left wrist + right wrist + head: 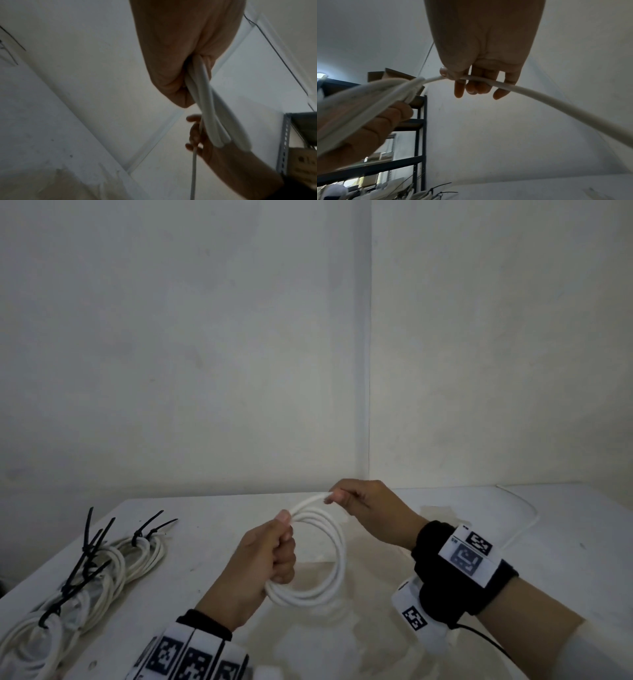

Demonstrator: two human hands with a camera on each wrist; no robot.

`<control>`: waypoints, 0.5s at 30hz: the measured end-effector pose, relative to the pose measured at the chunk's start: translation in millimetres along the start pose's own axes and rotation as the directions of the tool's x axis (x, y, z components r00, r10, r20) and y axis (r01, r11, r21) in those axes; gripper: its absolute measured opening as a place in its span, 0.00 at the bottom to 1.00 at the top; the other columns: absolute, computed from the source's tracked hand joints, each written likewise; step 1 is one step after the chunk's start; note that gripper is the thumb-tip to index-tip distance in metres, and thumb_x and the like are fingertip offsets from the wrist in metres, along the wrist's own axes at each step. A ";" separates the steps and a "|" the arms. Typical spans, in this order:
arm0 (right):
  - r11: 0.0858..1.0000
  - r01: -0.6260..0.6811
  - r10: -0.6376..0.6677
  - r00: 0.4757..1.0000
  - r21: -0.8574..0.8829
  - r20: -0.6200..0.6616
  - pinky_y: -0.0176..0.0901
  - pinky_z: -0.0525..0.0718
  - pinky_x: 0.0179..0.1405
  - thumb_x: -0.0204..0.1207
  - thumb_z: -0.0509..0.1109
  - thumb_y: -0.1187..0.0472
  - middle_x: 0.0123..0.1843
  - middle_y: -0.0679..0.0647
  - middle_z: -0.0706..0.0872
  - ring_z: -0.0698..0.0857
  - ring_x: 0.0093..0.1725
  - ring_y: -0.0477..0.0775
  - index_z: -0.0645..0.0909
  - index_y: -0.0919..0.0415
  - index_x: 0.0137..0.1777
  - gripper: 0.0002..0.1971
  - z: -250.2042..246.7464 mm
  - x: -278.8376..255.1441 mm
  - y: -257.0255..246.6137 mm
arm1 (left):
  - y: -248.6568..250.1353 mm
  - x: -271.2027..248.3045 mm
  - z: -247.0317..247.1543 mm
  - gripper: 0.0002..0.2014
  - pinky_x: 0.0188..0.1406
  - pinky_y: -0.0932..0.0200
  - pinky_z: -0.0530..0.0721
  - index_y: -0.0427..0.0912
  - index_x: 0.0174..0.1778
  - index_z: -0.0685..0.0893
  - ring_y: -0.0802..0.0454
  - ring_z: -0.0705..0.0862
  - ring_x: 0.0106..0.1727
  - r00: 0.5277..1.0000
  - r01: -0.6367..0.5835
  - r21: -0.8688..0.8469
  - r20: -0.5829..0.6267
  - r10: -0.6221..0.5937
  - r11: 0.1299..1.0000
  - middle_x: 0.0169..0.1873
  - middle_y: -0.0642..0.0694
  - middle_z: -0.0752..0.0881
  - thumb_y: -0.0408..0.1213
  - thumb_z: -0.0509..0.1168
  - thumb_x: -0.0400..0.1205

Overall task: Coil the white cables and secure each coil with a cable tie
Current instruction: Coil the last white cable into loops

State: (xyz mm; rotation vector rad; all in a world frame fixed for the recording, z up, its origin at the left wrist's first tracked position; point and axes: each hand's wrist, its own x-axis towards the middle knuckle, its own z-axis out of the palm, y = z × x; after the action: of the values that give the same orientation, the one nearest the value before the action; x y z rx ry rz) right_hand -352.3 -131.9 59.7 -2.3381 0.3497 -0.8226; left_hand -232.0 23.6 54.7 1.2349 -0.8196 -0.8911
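Note:
Above the white table (212, 546), my left hand (270, 553) grips a round coil of white cable (337, 556) with several loops, fingers curled round its left side. In the left wrist view the loops (205, 102) run out of that fist (173, 70). My right hand (356, 501) pinches the cable's free strand (310, 502) just above the coil, thumb against fingers. The right wrist view shows this strand (527, 93) passing under my right fingers (477, 86) and on to the coil (368, 100) in my left hand (373, 129).
Several finished white coils (113, 573) bound with black cable ties (90, 539) lie at the table's left. A thin white cord (524, 525) runs along the right rear. A dark metal shelf rack (419, 135) stands behind. Walls meet in a corner close behind the table.

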 end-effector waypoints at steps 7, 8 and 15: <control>0.981 -0.185 0.186 0.982 -0.057 0.014 0.40 0.68 0.33 0.84 0.55 0.59 0.28 0.46 0.71 0.69 0.30 0.50 0.79 0.51 0.57 0.11 4.4 -6.0 35.5 | 9.2 14.8 -30.5 0.19 0.13 0.69 0.59 0.43 0.28 0.65 0.61 0.58 0.14 0.972 -0.130 -0.192 -0.219 0.086 0.973 0.15 0.55 0.60 0.44 0.51 0.86; 0.978 -0.201 0.202 0.979 -0.062 0.020 0.39 0.70 0.32 0.84 0.55 0.59 0.29 0.47 0.71 0.70 0.30 0.51 0.77 0.50 0.58 0.10 8.7 -6.5 38.1 | 7.4 16.8 -33.0 0.19 0.12 0.70 0.60 0.43 0.28 0.65 0.61 0.58 0.13 0.966 -0.141 -0.224 -0.245 0.085 0.964 0.14 0.55 0.61 0.44 0.51 0.86; 0.948 -0.178 0.213 0.970 -0.264 0.113 0.40 0.72 0.38 0.85 0.54 0.57 0.37 0.48 0.77 0.74 0.33 0.49 0.71 0.54 0.55 0.05 30.1 -16.3 51.9 | 17.9 27.2 -67.9 0.20 0.12 0.69 0.59 0.46 0.28 0.62 0.60 0.59 0.12 0.859 -0.319 -0.347 -0.500 0.114 0.882 0.12 0.56 0.61 0.48 0.51 0.86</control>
State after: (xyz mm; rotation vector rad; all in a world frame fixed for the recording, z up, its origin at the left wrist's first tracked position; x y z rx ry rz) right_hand -347.7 -150.5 0.6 -2.5269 0.6476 -0.5397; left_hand -157.5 29.6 63.4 0.8919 -0.3405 -0.5056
